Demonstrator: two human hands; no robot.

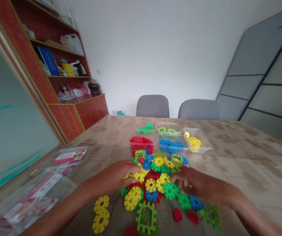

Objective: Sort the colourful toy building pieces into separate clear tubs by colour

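My left hand [124, 171] reaches over the left side of a pile of plastic building pieces, its thumb and fingers apart around yellow notched discs [139, 177]. At the pile's right side, my right hand [188, 181] has its fingers curled in beside a green notched disc [171, 190]; what they hold, if anything, is hidden. Blue discs [152, 195] and red pieces are mixed into the heap. Nearer to me lie a light green square frame [146, 218], a green triangular frame [211, 216], two small red blocks [177, 215] and two yellow discs [101, 221].
Behind the pile stand clear boxes of sorted pieces: a red box [142, 143], a blue box [172, 145], a yellow box [203, 141] and two green ones. Clear plastic lids [67, 188] with labels lie at left. Two grey chairs [152, 106] stand beyond the table [244, 157].
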